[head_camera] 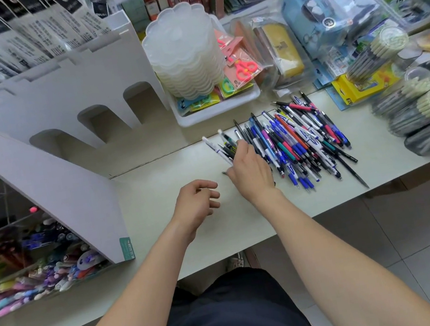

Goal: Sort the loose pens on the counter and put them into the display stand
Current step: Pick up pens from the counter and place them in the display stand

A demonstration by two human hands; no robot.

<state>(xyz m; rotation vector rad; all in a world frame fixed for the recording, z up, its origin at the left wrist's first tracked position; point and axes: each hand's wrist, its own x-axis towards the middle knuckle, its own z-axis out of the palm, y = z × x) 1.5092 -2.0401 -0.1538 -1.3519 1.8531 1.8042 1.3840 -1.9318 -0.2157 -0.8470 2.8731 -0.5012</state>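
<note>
A heap of loose pens (pixel 300 140), mostly blue, black and white, lies on the pale counter (pixel 156 189) right of centre. My right hand (pixel 250 170) sits at the heap's left edge and grips a small bunch of pens (pixel 221 146) that fan out up and to the left. My left hand (pixel 199 203) hovers over bare counter just left of it, fingers loosely curled, holding nothing. The white display stand (pixel 72 157) with arched slots rises at the left, and its clear front bins (pixel 35 261) hold several coloured pens.
A white tray (pixel 216 107) with stacked translucent lids and packaged scissors stands behind the pens. Clear tubs of pencils (pixel 424 107) and packaged stationery crowd the right side. The counter's front edge runs just below my forearms, with tiled floor beyond.
</note>
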